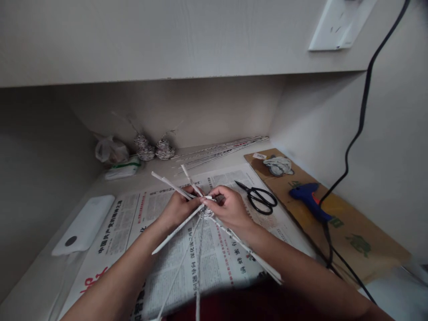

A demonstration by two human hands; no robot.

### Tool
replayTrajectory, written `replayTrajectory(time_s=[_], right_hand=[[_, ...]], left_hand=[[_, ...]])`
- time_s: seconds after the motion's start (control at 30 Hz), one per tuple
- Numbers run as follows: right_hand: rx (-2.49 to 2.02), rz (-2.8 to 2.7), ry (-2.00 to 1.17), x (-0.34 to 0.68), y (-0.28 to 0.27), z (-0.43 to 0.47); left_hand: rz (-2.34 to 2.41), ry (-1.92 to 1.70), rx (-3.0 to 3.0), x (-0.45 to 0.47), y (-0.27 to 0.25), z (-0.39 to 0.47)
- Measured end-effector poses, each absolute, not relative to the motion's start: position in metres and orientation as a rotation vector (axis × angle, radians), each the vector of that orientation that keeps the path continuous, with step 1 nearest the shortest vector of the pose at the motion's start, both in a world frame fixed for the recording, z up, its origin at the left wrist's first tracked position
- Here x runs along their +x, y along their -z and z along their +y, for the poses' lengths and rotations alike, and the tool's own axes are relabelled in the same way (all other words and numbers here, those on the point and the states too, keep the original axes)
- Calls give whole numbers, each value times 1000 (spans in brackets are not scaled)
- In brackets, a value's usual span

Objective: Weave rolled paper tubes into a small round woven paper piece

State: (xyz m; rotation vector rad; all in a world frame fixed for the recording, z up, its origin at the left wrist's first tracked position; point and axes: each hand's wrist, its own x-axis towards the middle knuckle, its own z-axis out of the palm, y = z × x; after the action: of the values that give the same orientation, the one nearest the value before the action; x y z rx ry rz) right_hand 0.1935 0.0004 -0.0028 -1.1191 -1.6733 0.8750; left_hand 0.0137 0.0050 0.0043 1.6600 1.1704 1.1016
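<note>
Left hand (182, 206): fingers closed, pinching the work from its 9 o'clock side. Right hand (230, 206): thumb and fingers closed on it from 3 o'clock. Small whitish piece of woven printed-paper strips (207, 212): held between both hands, partly hidden by the fingers; long strips radiate toward 10, 11, 8, 7, 6 and between 4 and 5 o'clock. Beneath: printed newspaper sheet (117, 223). At 3 o'clock: black-handled metal scissors (261, 200); farther out, blue plastic glue gun (310, 203) on flat brown cardboard (381, 249). At 2: crumpled grey-white bundle (279, 165). Toward 12 to 1: thin rolled-paper rods (227, 148). At 11: two gourd-shaped woven-paper pieces (165, 149), side by side. At 10: translucent plastic bag (112, 150). At 9: white rounded rectangular device (85, 225).
</note>
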Motion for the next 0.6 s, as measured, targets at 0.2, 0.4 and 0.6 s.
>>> replayTrajectory(time_s=[0.2,0.4,0.6], right_hand=[[-1001,-1697,-667,195,-7,-6],[-877,-1744,-576,197,-15,-11],[-842,-1731,-521,196,-15,-10]], left_hand=[[1098,-1259,1686,13,-11,3],[1022,-1299,1750,7,-13,3],[973,-1262,1856,8,-16,3]])
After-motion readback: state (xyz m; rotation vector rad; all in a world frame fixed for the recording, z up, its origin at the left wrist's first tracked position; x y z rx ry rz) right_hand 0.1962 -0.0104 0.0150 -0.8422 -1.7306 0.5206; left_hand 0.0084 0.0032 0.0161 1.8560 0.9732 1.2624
